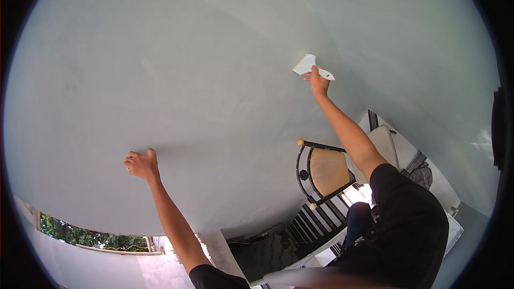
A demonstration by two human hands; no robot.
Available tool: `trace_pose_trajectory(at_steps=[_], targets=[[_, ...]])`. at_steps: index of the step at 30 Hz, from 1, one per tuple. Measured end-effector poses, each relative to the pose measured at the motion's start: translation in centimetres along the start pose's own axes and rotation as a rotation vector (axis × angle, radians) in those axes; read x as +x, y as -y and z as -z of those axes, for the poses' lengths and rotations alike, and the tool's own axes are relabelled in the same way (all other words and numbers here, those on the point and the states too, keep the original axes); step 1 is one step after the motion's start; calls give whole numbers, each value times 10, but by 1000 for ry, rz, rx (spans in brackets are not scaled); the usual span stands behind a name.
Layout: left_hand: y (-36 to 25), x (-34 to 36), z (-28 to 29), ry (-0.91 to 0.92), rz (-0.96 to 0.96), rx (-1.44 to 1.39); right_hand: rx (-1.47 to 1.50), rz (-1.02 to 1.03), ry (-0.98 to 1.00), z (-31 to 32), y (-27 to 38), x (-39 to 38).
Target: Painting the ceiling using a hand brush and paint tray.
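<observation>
My right hand (318, 82) is raised at the upper right of the middle, its fingers closed round a white flat scraper (305, 65). The tool's wide head flares out to the left, with a tan strip along its edge. Its handle, with a hole in the end, sticks out to the right. A large smooth grey wall (187, 75) lies behind the tool; whether the edge touches it I cannot tell. Lower left, my left hand (142, 165) is raised before the same wall, fingers curled in and thumb standing apart. Nothing shows in it; its palm is hidden.
Below my right arm stands a chair with a tan back (327, 172) and black metal frame, beside a cream panel (383, 147). Dark railing bars (316, 225) run below it. Green foliage (91, 233) shows through a gap at lower left. A second wall (428, 64) meets at the right.
</observation>
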State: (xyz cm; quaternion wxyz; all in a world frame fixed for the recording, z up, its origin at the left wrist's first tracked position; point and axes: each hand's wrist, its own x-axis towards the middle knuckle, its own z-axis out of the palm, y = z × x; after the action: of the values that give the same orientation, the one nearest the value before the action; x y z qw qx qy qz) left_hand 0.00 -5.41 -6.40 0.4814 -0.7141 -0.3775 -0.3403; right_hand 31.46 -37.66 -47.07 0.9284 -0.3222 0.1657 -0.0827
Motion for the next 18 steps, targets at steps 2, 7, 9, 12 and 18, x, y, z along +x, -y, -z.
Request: trace_pose_trajectory(at_steps=[2,7,9,12,18], targets=[[15,-1,3,11,-15,48,-197,-125,-142,36,-41,2],[-30,-8,-2,29,-26,-35,-658,-192,-465,170,-85,98],[-39,-8,-2,39,-11,-54,-659,-116,-501,172,-65,111],[-42,-13,-5,19,-35,-11,-633,-82,-256,89,-20,84],[0,4,-12,60,17,69,-379,107,-123,-78,93,-43]])
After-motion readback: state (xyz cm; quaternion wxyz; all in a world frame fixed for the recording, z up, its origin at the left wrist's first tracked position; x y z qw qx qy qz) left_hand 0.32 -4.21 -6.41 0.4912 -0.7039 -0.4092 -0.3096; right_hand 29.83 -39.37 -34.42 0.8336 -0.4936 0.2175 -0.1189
